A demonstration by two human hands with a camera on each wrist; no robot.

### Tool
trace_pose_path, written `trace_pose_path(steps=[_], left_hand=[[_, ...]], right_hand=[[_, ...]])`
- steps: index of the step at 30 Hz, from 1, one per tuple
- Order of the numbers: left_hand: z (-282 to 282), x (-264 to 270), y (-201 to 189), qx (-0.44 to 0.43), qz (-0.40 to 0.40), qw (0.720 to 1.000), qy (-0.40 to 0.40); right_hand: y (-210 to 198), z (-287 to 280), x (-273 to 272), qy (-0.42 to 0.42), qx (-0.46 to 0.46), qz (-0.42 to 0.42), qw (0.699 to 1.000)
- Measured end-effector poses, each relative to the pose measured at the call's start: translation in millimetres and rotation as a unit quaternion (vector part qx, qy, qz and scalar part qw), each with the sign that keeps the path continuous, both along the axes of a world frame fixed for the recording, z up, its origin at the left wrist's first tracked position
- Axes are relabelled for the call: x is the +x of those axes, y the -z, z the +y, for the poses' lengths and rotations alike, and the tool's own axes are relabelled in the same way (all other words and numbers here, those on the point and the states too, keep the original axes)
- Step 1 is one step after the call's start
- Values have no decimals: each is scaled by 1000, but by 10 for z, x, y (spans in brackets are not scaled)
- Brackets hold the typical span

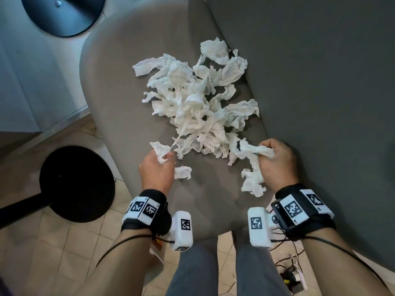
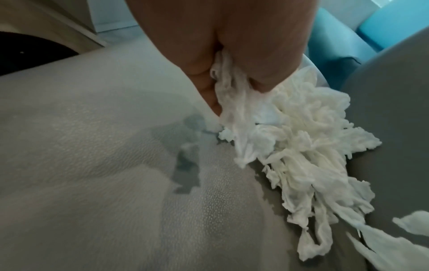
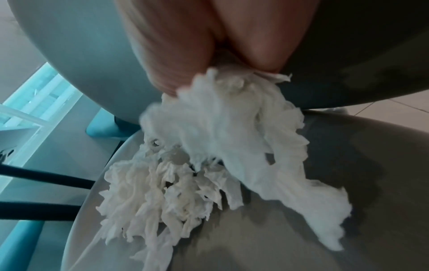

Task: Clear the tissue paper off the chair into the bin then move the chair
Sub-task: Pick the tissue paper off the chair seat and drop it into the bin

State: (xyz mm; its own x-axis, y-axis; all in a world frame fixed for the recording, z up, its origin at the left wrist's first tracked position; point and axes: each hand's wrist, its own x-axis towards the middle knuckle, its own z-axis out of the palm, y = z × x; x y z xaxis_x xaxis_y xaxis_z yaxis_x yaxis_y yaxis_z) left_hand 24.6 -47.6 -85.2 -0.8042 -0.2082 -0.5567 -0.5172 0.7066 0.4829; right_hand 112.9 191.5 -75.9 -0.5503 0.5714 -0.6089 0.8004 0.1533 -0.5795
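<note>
On the chair (image 1: pixel 119 107) seat, the left hand (image 1: pixel 157 170) and right hand (image 1: pixel 277 161) each clutched tissue paper (image 1: pixel 192 103) from the pile.

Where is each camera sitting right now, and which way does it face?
Head: above, facing down at the chair seat, tissue pile, both hands and forearms, legs.
Left wrist: behind the left hand, facing along its fingers, which grip tissue at the seat's near edge.
Right wrist: behind the right hand, facing along fingers clutching tissue beside the backrest.
Shared: all three show the tissue pile and chair seat.
</note>
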Motion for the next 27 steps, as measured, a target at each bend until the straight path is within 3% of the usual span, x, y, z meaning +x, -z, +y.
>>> trace_pose_path(steps=[6,12,15,21,24,27], left_hand=[[0,52,-70,24,-25,999,-33],[187,-13,152,0,-56,991,118],[218,-21,237,-21,-70,988,138],[48,80,32,27,-53,998,-9],[-90,176,-58,81,-55,989,-111],[-190,234,-119,86,-47,990,-105]], right_hand=[[42,-123,-97,26,-61,-4,998],[324,-278,-158,-131,11,-70,989],[353,-295,-180,-157,53,-89,982],[152,-189,-177,-12,-13,-74,997],[78,-133,-122,73,-26,-60,995],[70,-131,-122,115,-42,-55,991]])
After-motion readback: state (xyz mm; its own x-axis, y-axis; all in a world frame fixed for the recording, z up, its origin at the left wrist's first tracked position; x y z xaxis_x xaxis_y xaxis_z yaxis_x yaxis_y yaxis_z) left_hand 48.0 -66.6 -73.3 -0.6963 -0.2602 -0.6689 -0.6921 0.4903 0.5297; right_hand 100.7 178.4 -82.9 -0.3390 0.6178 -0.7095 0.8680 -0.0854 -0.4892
